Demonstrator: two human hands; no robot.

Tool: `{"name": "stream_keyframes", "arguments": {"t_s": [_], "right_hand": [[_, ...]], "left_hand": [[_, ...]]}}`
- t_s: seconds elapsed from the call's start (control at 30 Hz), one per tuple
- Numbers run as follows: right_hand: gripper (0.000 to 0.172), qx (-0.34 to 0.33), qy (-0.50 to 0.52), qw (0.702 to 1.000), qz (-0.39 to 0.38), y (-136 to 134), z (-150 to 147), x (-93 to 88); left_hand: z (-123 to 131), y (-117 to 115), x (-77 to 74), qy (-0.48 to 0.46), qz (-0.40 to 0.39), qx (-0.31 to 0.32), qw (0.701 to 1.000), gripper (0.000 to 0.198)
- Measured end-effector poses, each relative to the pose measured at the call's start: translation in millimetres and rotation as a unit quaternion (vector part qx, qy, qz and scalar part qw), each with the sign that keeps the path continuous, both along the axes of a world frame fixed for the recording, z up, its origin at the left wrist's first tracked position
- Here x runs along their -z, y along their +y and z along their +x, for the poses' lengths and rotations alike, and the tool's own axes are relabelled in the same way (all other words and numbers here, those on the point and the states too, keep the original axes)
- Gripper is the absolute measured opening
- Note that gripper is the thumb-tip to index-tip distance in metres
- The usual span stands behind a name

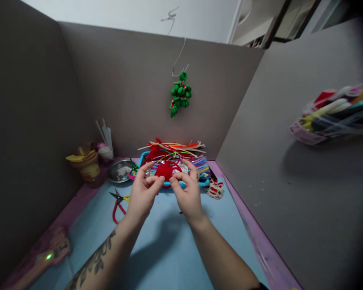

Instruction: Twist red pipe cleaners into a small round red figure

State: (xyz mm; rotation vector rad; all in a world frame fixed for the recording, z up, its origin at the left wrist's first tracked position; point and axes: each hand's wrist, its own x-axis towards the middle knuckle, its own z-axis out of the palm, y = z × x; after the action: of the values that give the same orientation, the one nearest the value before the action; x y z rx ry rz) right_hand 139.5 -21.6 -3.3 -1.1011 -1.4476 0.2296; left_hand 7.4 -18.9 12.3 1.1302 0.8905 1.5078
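My left hand [142, 192] and my right hand [187, 190] are raised together above the blue mat [169, 245]. Both pinch a small fuzzy red pipe-cleaner piece [164, 170] between thumb and fingers, the left on its left side, the right on its right side. Just behind the hands lies a blue tray [204, 181] piled with pipe cleaners [174, 151] in many colours, mostly red on top.
Red-handled pliers and small scissors [118, 201] lie left on the mat. A metal dish [121, 170], a brown cup [87, 167] and a holder with white sticks [105, 147] stand at back left. A small lion-like figure [215, 188] sits right. A green ornament [180, 94] hangs on the back wall, a basket [305, 135] on the right wall. A glue gun [48, 255] lies near left.
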Motion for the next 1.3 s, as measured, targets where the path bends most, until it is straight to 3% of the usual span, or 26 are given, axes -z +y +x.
{"name": "stream_keyframes", "arguments": {"t_s": [0.17, 0.4, 0.9, 1.3], "right_hand": [[0.012, -0.02, -0.023, 1.0, 0.0, 3.1, 1.4, 1.7], [0.01, 0.006, -0.115, 0.993, 0.026, 2.5, -2.5, 5.3], [0.006, -0.055, -0.188, 0.977, 0.081, 0.9, -1.0, 9.0], [0.005, -0.049, -0.133, 0.989, 0.032, -1.8, -10.4, 11.0]], "left_hand": [[-1.5, 4.6, -0.1, -0.047, -0.029, -0.021, 0.998, 0.057], [-1.4, 6.6, 0.5, -0.064, -0.064, -0.002, 0.996, 0.067], [-12.4, 14.0, 0.9, -0.104, -0.13, 0.026, 0.986, 0.075], [-12.9, 9.8, -3.6, -0.078, -0.066, -0.017, 0.995, 0.071]]}}
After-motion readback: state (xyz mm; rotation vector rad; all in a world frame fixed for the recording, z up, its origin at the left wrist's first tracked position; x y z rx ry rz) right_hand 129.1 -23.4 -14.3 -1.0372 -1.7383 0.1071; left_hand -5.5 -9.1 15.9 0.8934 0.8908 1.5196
